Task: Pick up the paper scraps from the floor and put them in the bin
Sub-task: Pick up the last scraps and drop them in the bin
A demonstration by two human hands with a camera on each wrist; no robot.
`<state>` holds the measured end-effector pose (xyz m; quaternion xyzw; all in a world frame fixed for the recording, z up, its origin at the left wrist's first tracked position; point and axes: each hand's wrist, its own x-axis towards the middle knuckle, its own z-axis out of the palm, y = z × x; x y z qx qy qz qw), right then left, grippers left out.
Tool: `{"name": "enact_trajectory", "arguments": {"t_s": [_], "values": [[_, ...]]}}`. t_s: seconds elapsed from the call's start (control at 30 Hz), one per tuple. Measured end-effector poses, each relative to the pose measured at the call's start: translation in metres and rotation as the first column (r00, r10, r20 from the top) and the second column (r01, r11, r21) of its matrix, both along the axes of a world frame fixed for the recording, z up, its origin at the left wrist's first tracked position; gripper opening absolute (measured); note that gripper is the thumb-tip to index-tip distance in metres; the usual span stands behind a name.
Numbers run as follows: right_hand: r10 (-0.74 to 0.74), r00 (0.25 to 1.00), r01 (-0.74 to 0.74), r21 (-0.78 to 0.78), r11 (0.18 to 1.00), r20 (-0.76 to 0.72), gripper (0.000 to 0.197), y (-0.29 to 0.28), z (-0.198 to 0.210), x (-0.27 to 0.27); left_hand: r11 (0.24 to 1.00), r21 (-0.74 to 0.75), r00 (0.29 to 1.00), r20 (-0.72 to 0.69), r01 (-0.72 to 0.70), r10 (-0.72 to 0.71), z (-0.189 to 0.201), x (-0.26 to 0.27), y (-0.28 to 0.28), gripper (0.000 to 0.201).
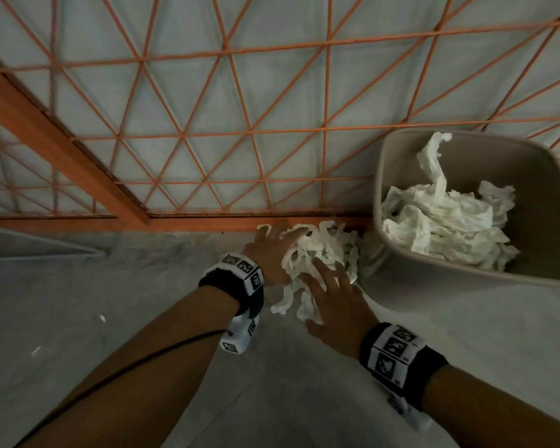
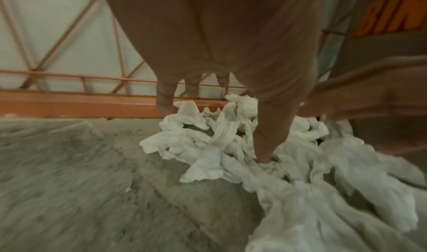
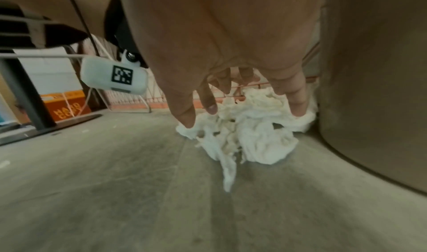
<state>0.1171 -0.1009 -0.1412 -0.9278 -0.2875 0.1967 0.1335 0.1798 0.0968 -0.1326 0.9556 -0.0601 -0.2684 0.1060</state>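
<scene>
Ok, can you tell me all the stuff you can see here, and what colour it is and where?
paper scraps on the floor: one pile, white, beside the bin, under both hands
paper scraps in the bin: one heap, white, inside the bin
bin: one, beige, on the right by the fence
wire fence: one, orange, behind the pile
floor: grey, with tiny white bits on the left
wristbands: two, black with white tags
left hand: fingers spread on the pile
right hand: fingers spread on the pile

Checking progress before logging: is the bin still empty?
No, the bin already holds a heap of crumpled white paper in the head view.
</scene>
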Motion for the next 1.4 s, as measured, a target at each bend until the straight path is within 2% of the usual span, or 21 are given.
{"name": "enact_trajectory", "arguments": {"t_s": [0.13, 0.23, 0.33, 0.43, 0.5, 0.57, 0.63, 0.7, 0.73, 0.83, 0.87, 0.9, 0.93, 1.0, 1.03, 1.1, 1.17, 1.23, 1.3, 1.4], "values": [[0.014, 1.0, -0.015, -0.061, 0.998, -0.025, 0.088, -0.006, -0.024, 0.018, 0.981, 0.045, 0.981, -0.053, 0.187, -0.185, -0.01, 0.015, -0.012, 0.109], [0.002, 0.998, -0.006, -0.071, 0.997, -0.057, 0.083, -0.007, -0.031, 0.023, 0.978, 0.056, 0.98, -0.008, 0.2, -0.2, -0.019, 0.016, -0.019, 0.082], [0.004, 1.0, -0.004, -0.081, 0.997, 0.002, 0.065, -0.006, -0.03, 0.022, 0.991, -0.076, 0.985, 0.144, 0.111, -0.099, -0.025, 0.005, -0.02, 0.05], [0.061, 0.998, -0.06, -0.049, 0.997, 0.02, 0.035, -0.009, -0.036, 0.019, 0.956, -0.294, 0.974, 0.221, 0.019, 0.049, -0.028, -0.015, -0.016, 0.023], [0.031, 1.0, -0.031, 0.068, 0.997, 0.002, 0.018, -0.011, -0.037, 0.013, 0.905, -0.425, 0.958, 0.255, -0.008, 0.128, -0.024, -0.031, -0.014, 0.014], [-0.035, 0.999, 0.038, 0.194, 0.98, -0.018, 0.011, -0.012, -0.035, 0.005, 0.871, -0.491, 0.942, 0.275, -0.035, 0.193, -0.018, -0.045, -0.014, 0.015], [-0.099, 0.994, 0.108, 0.303, 0.947, -0.045, 0.013, -0.014, -0.03, -0.001, 0.834, -0.542, 0.905, 0.293, -0.109, 0.308, -0.012, -0.052, -0.013, 0.019], [-0.129, 0.99, 0.142, 0.386, 0.912, -0.058, 0.016, -0.015, -0.021, -0.002, 0.736, -0.641, 0.84, 0.261, -0.218, 0.476, -0.005, -0.051, -0.007, 0.023], [-0.135, 0.99, 0.142, 0.402, 0.905, -0.046, 0.027, -0.014, -0.018, 0.0, 0.677, -0.692, 0.803, 0.241, -0.252, 0.545, -0.002, -0.049, -0.004, 0.023], [-0.162, 0.985, 0.173, 0.299, 0.938, -0.06, 0.064, -0.007, -0.018, 0.015, 0.515, -0.783, 0.66, 0.185, -0.349, 0.728, 0.001, -0.038, 0.005, 0.026], [-0.154, 0.984, 0.173, 0.247, 0.954, -0.093, 0.073, -0.005, -0.021, 0.021, 0.484, -0.788, 0.626, 0.165, -0.381, 0.762, 0.0, -0.035, 0.005, 0.023], [-0.137, 0.982, 0.161, 0.188, 0.969, -0.131, 0.077, -0.003, -0.026, 0.027, 0.49, -0.772, 0.616, 0.166, -0.405, 0.77, -0.004, -0.032, 0.006, 0.018], [-0.119, 0.979, 0.141, 0.125, 0.982, -0.167, 0.076, -0.002, -0.032, 0.031, 0.556, -0.717, 0.637, 0.203, -0.421, 0.744, -0.009, -0.03, 0.006, 0.018], [-0.098, 0.979, 0.106, 0.038, 0.994, -0.176, 0.067, -0.004, -0.039, 0.033, 0.773, -0.454, 0.75, 0.286, -0.443, 0.597, -0.021, -0.028, 0.007, 0.043], [-0.09, 0.987, 0.094, 0.022, 0.995, -0.134, 0.061, -0.005, -0.04, 0.032, 0.842, -0.31, 0.802, 0.284, -0.441, 0.525, -0.028, -0.03, 0.006, 0.053], [-0.077, 0.996, 0.077, 0.001, 0.997, -0.047, 0.048, -0.006, -0.038, 0.025, 0.893, -0.167, 0.864, 0.231, -0.418, 0.447, -0.036, -0.034, 0.002, 0.064], [-0.086, 0.995, 0.086, -0.016, 0.996, -0.039, 0.039, -0.008, -0.036, 0.018, 0.914, -0.138, 0.898, 0.179, -0.382, 0.402, -0.042, -0.04, -0.002, 0.059], [-0.124, 0.99, 0.121, -0.047, 0.992, -0.069, 0.035, -0.012, -0.034, 0.014, 0.909, -0.181, 0.899, 0.167, -0.375, 0.405, -0.044, -0.043, -0.002, 0.043], [-0.158, 0.984, 0.158, -0.004, 0.987, -0.078, 0.03, -0.017, -0.033, 0.013, 0.835, -0.308, 0.842, 0.154, -0.456, 0.517, -0.039, -0.044, -0.001, 0.032], [-0.155, 0.986, 0.163, 0.169, 0.972, -0.062, 0.006, -0.022, -0.032, 0.011, 0.68, -0.509, 0.724, 0.147, -0.529, 0.674, -0.015, -0.047, -0.001, 0.025]]}}
